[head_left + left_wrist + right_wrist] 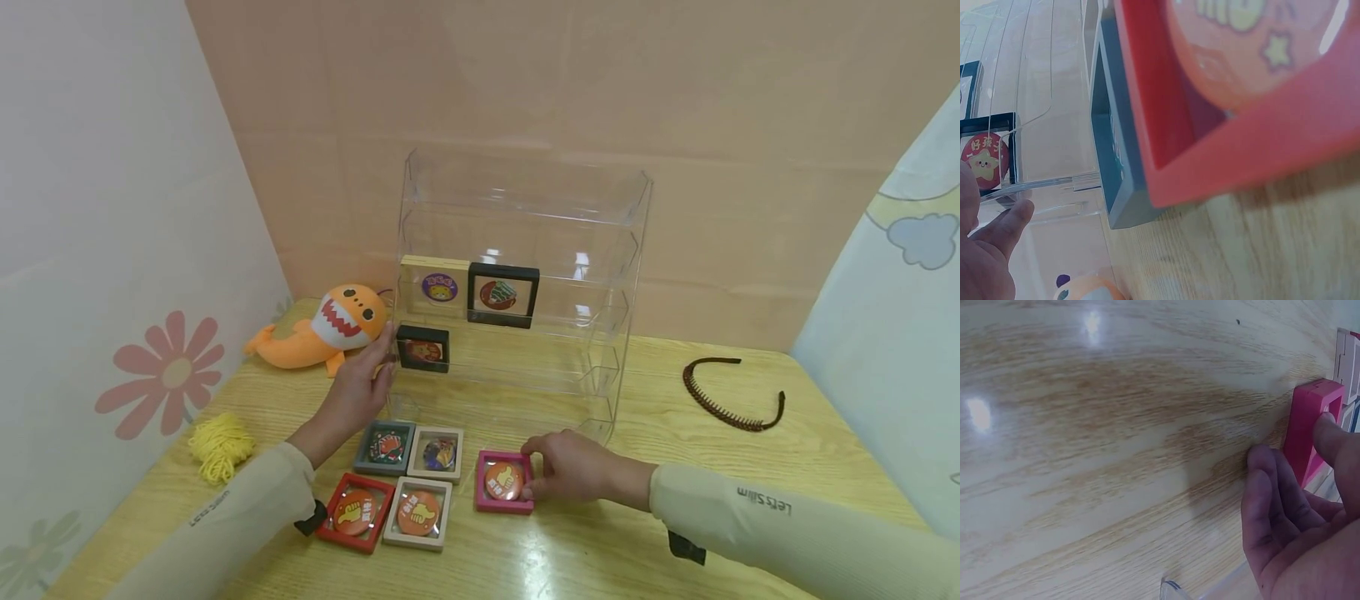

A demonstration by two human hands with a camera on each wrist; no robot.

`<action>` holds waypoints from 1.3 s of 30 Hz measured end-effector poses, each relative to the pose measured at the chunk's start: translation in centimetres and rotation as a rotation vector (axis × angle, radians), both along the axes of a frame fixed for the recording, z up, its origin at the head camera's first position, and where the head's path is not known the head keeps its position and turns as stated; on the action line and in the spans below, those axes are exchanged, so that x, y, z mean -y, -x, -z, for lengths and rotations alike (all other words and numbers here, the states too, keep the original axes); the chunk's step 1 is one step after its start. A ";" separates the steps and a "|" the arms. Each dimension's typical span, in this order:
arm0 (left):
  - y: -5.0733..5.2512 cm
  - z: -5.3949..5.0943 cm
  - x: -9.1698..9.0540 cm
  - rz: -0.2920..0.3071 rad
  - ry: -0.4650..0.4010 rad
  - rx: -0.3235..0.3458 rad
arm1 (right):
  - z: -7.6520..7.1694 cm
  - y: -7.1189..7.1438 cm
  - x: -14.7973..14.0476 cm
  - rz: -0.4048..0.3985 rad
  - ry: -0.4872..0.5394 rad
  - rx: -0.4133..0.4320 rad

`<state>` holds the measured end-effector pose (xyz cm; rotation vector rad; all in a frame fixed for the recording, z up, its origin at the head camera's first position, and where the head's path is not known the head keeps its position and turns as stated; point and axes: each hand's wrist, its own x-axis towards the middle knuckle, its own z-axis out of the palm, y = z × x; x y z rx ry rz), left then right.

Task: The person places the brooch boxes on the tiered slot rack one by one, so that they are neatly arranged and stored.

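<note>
My right hand (573, 468) pinches the right edge of a pink square frame with an orange thumbs-up badge inside (504, 481). In the right wrist view, the thumb lies on the pink frame (1300, 434) and the other fingers curl beside it. My left hand (358, 396) holds the left side of a clear tiered display rack (517, 387), beside a small black frame (423, 348) with a red badge. A cream frame (435, 287) and another black frame (502, 294) stand one tier higher. The left wrist view shows thumb and finger at the rack's side panel.
Left of the pink frame lie a grey frame (385, 447), two beige frames (437, 454) and a red frame (356, 512). An orange shark plush (322, 329) and yellow yarn (221, 447) sit at left. A brown headband (720, 408) lies at right.
</note>
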<state>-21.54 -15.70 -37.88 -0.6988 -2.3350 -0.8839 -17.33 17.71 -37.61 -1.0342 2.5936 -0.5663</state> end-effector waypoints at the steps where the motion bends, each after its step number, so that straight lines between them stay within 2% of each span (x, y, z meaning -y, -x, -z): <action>1: 0.0 0.0 0.0 0.001 -0.001 0.001 | 0.0 0.0 0.0 -0.003 0.000 0.001; 19: 0.1 0.1 0.0 0.012 -0.011 -0.037 | 0.0 -0.3 -0.2 0.014 0.061 0.012; 32: 0.2 0.5 0.0 0.016 -0.015 -0.057 | 0.3 -0.9 -0.4 0.035 0.132 -0.074; 39: 0.3 0.5 0.0 0.015 -0.011 -0.057 | 0.4 -1.3 -0.4 0.079 0.165 -0.094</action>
